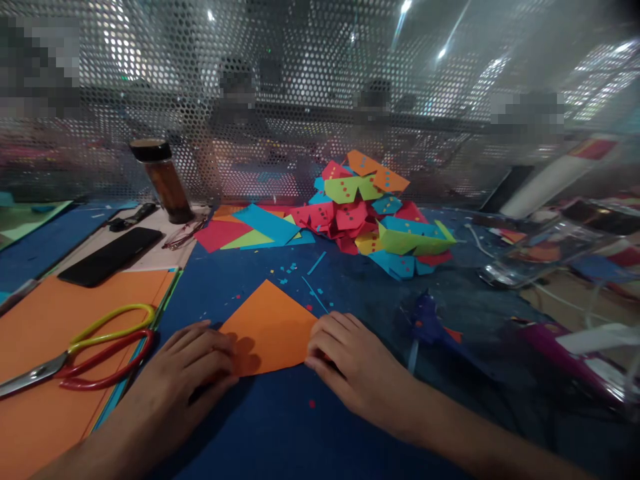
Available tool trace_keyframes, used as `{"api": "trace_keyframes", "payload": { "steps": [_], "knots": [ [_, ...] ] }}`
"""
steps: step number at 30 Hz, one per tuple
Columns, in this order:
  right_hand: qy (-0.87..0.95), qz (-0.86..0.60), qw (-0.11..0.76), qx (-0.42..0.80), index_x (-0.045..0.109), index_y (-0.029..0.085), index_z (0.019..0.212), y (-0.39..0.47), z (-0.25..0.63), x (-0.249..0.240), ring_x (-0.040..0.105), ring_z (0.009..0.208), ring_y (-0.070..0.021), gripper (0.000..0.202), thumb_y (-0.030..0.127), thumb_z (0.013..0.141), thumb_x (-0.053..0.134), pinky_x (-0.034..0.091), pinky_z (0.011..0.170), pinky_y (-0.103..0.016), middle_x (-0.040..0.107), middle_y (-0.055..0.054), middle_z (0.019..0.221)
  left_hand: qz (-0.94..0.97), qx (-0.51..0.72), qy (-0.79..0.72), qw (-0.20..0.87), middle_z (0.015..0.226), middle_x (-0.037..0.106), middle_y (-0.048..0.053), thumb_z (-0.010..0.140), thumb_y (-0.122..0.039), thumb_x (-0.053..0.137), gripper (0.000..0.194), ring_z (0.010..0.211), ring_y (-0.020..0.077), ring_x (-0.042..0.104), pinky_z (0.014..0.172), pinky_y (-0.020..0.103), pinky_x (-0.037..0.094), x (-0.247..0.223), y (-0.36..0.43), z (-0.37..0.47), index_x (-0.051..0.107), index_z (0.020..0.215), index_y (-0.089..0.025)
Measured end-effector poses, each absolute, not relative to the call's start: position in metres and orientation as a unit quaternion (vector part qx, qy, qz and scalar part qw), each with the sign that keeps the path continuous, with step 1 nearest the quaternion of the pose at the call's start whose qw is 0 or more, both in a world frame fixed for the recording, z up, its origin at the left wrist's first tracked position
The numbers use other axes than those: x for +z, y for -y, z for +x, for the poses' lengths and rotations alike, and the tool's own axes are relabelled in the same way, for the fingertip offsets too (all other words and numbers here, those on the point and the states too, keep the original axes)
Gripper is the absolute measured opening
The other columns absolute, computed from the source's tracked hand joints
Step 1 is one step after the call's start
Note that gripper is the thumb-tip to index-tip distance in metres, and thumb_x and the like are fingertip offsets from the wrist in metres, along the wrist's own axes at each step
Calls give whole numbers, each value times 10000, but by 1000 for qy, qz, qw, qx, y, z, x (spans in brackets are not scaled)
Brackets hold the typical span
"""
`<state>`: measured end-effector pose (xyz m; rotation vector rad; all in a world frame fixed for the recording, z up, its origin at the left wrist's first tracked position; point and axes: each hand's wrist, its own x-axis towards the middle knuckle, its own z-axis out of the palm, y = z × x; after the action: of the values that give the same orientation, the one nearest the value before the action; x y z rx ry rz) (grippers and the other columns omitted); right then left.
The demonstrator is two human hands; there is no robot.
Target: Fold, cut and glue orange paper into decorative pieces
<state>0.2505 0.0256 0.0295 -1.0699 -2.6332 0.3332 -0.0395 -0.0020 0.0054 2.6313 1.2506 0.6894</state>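
Note:
An orange sheet of paper (275,323), with a pointed top and a slightly curved lower edge, lies on the blue table (280,427) between my hands. My left hand (193,373) has its bent fingers closed on the sheet's left corner. At the right corner, my right hand (350,363) pinches the same paper between thumb and fingers. Small blue and red paper bits lie just beyond the sheet. Scissors (107,347) with one yellow and one red handle rest left of my left hand, on a stack of orange paper (30,433).
Folded coloured papers with dots (350,217) are heaped at the back, beside flat strips (267,227). A phone (113,257) and a dark-lidded jar (163,180) stand left. A blue tool (433,323) and a clear container (555,243) lie right. Perforated metal (300,80) spans the back.

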Motion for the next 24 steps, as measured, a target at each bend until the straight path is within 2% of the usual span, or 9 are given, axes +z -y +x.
{"api": "trace_keyframes", "payload": {
  "steps": [4,9,12,18,22,24],
  "knots": [
    [911,-370,142,113,578,189,853,-25,251,30,511,889,-193,107,177,955,549,387,817,-352,620,-31,947,871,245,-420,72,996,706,-32,950,-279,565,101,1009,191,647,1023,441,450,6,2,-38,655,906,-276],
    [916,-351,157,111,594,195,880,-27,252,25,514,887,-188,88,251,948,606,377,814,-342,624,-15,925,870,249,-422,59,958,710,-24,939,-276,569,107,964,197,660,977,433,479,7,1,-36,644,863,-271],
    [924,-333,160,96,613,197,890,-28,251,22,514,873,-181,92,233,966,576,373,804,-334,628,-14,914,870,256,-420,48,957,710,-17,935,-255,560,121,948,195,666,973,430,484,6,1,-35,639,845,-265],
    [921,-342,160,97,609,190,859,-28,249,22,518,862,-182,124,226,969,565,377,814,-338,629,-21,905,885,241,-398,27,1033,720,-8,925,-244,586,87,998,218,666,986,463,473,4,4,-31,636,989,-274],
    [919,-347,158,102,600,186,858,-28,249,23,517,869,-186,117,220,965,568,377,819,-340,626,-22,903,884,237,-401,30,1000,723,-3,937,-258,583,52,969,223,662,905,427,499,6,4,-26,633,942,-270],
    [919,-349,156,98,601,184,853,-27,248,23,519,868,-186,122,215,966,564,376,825,-342,627,-25,900,880,246,-404,36,956,720,1,949,-243,550,99,921,215,664,831,386,514,8,3,-23,631,895,-263]
  ]
}}
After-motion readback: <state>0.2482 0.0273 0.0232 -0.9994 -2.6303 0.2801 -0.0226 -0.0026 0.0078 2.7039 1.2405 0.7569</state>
